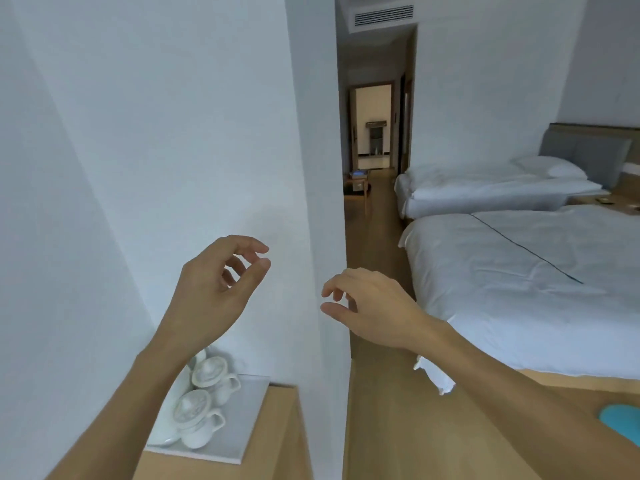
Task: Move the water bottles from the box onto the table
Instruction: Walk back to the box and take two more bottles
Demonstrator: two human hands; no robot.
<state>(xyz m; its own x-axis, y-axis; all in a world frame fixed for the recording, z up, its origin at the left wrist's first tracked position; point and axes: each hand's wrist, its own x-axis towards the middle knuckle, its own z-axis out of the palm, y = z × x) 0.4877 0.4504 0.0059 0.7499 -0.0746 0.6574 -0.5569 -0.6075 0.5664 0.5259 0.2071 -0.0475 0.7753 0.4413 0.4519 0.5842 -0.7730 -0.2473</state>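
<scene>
Both my left hand (pixel 211 292) and right hand (pixel 374 306) loosely curled, empty; no box or bottles visible; I should locate the box first.

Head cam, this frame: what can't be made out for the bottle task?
- Water bottles and box: none in the head view.
- Table: only a corner shows; the bottom edge and left forearm cut it off.
- Tray with lidded cups: its left part is behind the forearm.
- Blue thing: cut by the right edge, unidentifiable.
- Items down the hallway: too small.
- Left hand and right hand: loosely curled, hold nothing.
</scene>
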